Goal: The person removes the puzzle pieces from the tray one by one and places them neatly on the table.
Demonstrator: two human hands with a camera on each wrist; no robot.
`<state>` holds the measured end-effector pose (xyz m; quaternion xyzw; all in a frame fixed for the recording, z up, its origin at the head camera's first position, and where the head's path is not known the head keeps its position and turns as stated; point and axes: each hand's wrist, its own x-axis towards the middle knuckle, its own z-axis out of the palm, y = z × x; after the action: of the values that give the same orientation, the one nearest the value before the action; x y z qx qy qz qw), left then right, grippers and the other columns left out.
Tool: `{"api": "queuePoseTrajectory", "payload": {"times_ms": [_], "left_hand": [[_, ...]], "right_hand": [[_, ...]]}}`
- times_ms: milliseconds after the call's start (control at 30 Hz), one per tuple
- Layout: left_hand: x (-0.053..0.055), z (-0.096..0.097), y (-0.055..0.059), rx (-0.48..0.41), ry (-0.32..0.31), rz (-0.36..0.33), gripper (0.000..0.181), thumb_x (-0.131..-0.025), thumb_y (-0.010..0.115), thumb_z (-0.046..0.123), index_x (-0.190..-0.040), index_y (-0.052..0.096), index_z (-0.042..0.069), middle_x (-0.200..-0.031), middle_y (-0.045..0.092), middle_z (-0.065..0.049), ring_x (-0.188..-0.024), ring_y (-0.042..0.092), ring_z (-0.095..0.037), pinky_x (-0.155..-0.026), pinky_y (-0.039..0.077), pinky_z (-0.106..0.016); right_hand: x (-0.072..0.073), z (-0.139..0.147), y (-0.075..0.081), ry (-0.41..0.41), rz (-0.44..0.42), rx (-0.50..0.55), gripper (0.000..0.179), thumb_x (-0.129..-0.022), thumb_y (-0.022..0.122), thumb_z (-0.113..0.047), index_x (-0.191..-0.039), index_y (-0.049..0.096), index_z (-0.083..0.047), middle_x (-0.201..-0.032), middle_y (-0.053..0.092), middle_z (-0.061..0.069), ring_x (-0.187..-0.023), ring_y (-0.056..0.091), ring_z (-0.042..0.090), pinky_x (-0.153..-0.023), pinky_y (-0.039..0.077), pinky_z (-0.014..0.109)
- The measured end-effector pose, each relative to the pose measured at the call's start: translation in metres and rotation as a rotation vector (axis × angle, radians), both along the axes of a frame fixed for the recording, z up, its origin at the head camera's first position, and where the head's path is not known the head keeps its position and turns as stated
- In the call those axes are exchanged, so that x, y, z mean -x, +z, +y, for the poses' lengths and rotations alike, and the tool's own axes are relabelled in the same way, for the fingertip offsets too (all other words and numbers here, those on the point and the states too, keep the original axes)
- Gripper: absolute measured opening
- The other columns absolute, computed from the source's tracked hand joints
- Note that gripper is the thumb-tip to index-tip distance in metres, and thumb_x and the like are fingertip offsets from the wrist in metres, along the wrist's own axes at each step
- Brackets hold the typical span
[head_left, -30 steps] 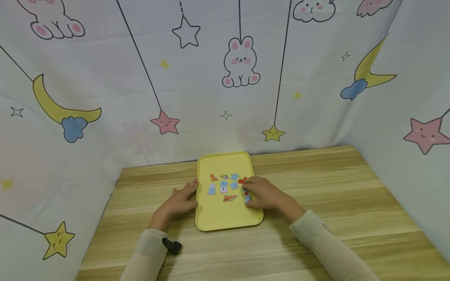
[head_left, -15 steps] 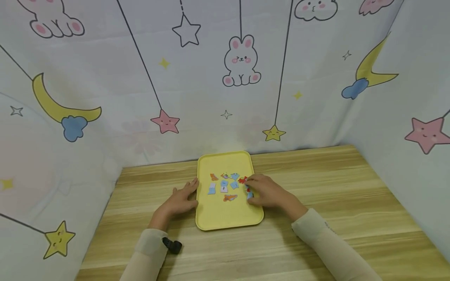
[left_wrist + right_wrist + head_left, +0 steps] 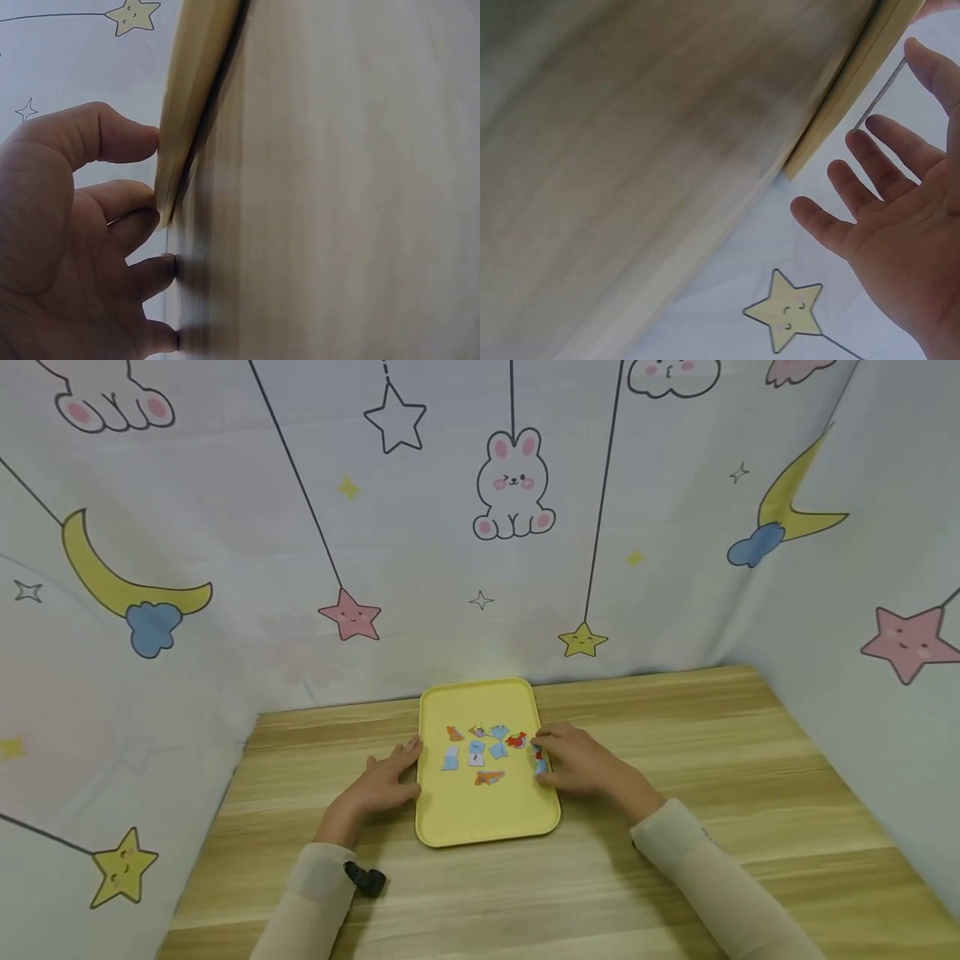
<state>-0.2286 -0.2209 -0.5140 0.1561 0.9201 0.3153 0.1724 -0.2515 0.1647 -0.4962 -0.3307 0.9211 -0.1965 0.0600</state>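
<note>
A yellow tray (image 3: 487, 818) with picture puzzle pieces on it lies on the table. My right hand (image 3: 588, 762) pinches a blue-and-red puzzle piece (image 3: 540, 766) by its ends, between thumb and fingertips, over the tray's right edge. In the right wrist view that piece appears edge-on as a thin grey strip (image 3: 880, 94), raised off the tray. A red puzzle piece (image 3: 516, 740) lies just left of my right fingertips. On the other side, my left hand (image 3: 378, 787) rests with thumb and fingertips against the tray's side wall (image 3: 184, 97), its lower fingers touching the tabletop.
Several loose pieces lie mid-tray, among them an orange piece (image 3: 489, 777) nearest the front and a blue-and-white piece (image 3: 450, 758) at the left. Behind the wooden table (image 3: 480, 902) hangs a white cloth (image 3: 420, 543) printed with stars, moons and rabbits.
My right hand has moved a little right with the blue-and-red puzzle piece, away from the red piece, which now shows whole. The left hand stays at the tray's edge.
</note>
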Motion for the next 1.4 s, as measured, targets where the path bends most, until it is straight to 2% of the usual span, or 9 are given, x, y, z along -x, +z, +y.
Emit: {"api": "queuePoseTrajectory", "payload": {"times_ms": [200,367,567,800,967,1400], "left_hand": [[0.000,0.000,0.002,0.000,-0.006,-0.003,0.085,-0.094,0.059,0.022,-0.167,0.022,0.003,-0.175,0.014,-0.013,-0.160,0.009,-0.045,-0.120,-0.011,-0.074],[0.002,0.000,0.003,-0.002,-0.006,-0.004,0.085,-0.094,0.058,0.021,-0.167,0.020,0.003,-0.175,0.014,-0.014,-0.160,0.008,-0.044,-0.120,-0.012,-0.073],[0.002,0.000,0.003,-0.003,-0.013,-0.005,0.084,-0.094,0.058,0.021,-0.167,0.020,0.003,-0.175,0.013,-0.014,-0.160,0.008,-0.044,-0.120,-0.011,-0.074],[0.002,-0.001,0.003,-0.008,-0.011,-0.002,0.084,-0.094,0.058,0.020,-0.167,0.021,0.002,-0.175,0.014,-0.014,-0.160,0.008,-0.044,-0.120,-0.011,-0.074],[0.003,-0.003,0.002,-0.010,-0.015,-0.002,0.084,-0.094,0.058,0.021,-0.167,0.021,0.002,-0.175,0.014,-0.015,-0.160,0.008,-0.045,-0.119,-0.011,-0.074],[0.001,-0.004,0.002,-0.009,-0.023,-0.006,0.083,-0.096,0.058,0.022,-0.167,0.020,0.002,-0.175,0.014,-0.015,-0.160,0.007,-0.045,-0.119,-0.012,-0.074]], "right_hand": [[0.006,0.006,0.001,0.004,0.004,0.034,0.059,-0.093,0.079,-0.027,-0.140,0.064,0.006,-0.144,0.060,0.023,-0.137,0.052,0.043,-0.115,0.042,0.057],[0.010,0.013,0.001,-0.014,0.005,0.034,0.058,-0.092,0.078,-0.024,-0.140,0.064,0.006,-0.143,0.061,0.021,-0.137,0.053,0.040,-0.116,0.042,0.054],[0.012,0.024,0.003,-0.033,-0.006,0.011,0.059,-0.093,0.076,-0.024,-0.143,0.062,0.004,-0.146,0.059,0.020,-0.139,0.051,0.039,-0.116,0.042,0.053],[0.019,0.039,0.009,-0.030,0.049,-0.015,0.057,-0.091,0.075,-0.022,-0.138,0.064,0.008,-0.142,0.062,0.022,-0.135,0.056,0.041,-0.114,0.045,0.054],[0.022,0.049,0.005,-0.035,0.057,-0.043,0.057,-0.092,0.075,-0.023,-0.138,0.064,0.009,-0.142,0.061,0.023,-0.135,0.055,0.043,-0.113,0.045,0.056],[0.022,0.066,0.004,-0.069,0.041,-0.051,0.058,-0.092,0.075,-0.022,-0.137,0.063,0.011,-0.143,0.060,0.027,-0.135,0.053,0.047,-0.114,0.043,0.060]]}}
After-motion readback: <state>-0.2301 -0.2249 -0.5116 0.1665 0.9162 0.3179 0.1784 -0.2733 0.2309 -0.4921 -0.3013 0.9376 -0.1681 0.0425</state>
